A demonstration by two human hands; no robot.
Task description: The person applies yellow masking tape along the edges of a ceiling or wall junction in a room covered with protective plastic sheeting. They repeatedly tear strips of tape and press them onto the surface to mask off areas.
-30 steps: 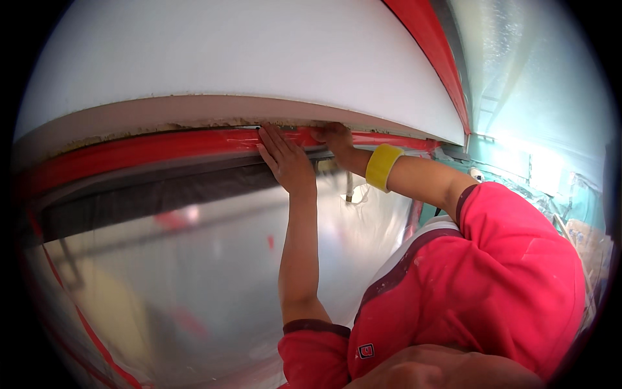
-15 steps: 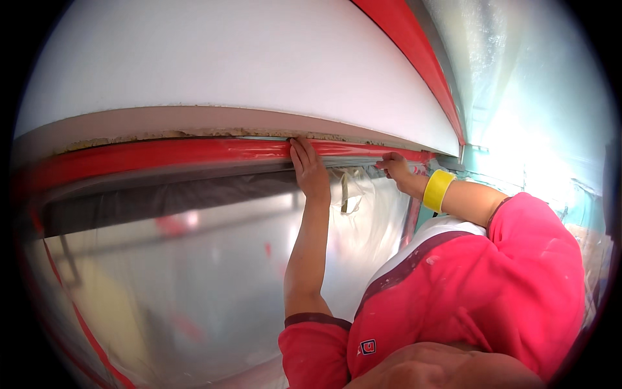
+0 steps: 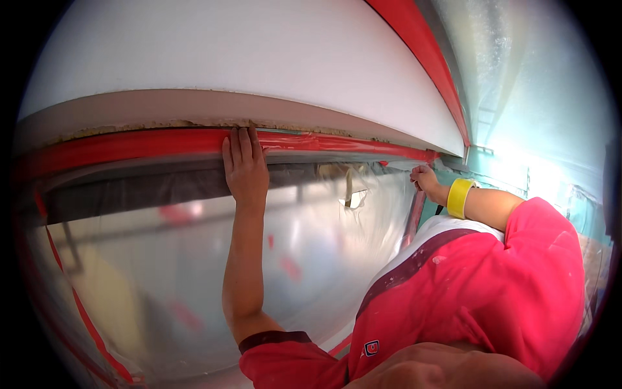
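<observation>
Long red tape point(image 3: 162, 144) runs along the ledge under a white panel, with rough, chipped material showing just above it. My left hand point(image 3: 246, 172) lies against this tape, fingers stretched upward and fingertips at its top edge; it grips nothing. Farther right, below the tape's far end, my right hand point(image 3: 424, 179) is closed with fingers curled together beside the plastic sheet's edge. What it pinches, if anything, is too small to make out. Around my right wrist sits a yellow roll of tape point(image 3: 460, 198). Clear plastic sheet point(image 3: 311, 240) hangs below the ledge.
Above is the large smooth white panel point(image 3: 214, 52). Another red strip point(image 3: 421, 42) curves down its right side to the corner. Translucent sheeting point(image 3: 538, 84) covers the bright right side. A thin red strip point(image 3: 81, 308) crosses the plastic at lower left.
My left hand has slid left along the red tape, staying against it. My right hand has moved right and slightly down, away from the tape. A gap in the plastic below now shows brighter.
</observation>
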